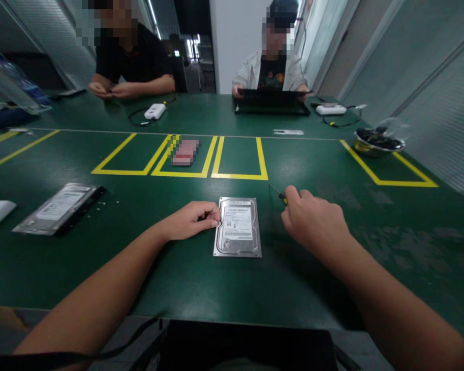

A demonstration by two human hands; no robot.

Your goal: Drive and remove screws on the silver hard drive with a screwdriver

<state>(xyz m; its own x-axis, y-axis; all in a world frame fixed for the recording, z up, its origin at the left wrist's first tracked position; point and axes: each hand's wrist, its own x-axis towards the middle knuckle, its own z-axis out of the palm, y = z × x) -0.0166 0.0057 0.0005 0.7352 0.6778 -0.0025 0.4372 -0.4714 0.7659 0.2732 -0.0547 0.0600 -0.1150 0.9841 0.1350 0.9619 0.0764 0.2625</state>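
Observation:
A silver hard drive (237,226) lies flat on the green table, its white label facing up. At its left edge, my left hand (199,219) has its fingers curled and touching the drive's side; whether something small is pinched there is hidden. My right hand (313,214) is closed around a screwdriver (281,197) to the right of the drive. The screwdriver's thin shaft points up and left, away from the drive, and most of its handle is hidden in my fingers.
Another hard drive (64,206) lies at the left with several small bits beside it. Yellow tape outlines (239,176) mark the table (170,288), one around a pinkish-red object (185,153). A metal bowl (377,144) holds dark items at right. Two people sit opposite, one holding a dark flat panel (272,101).

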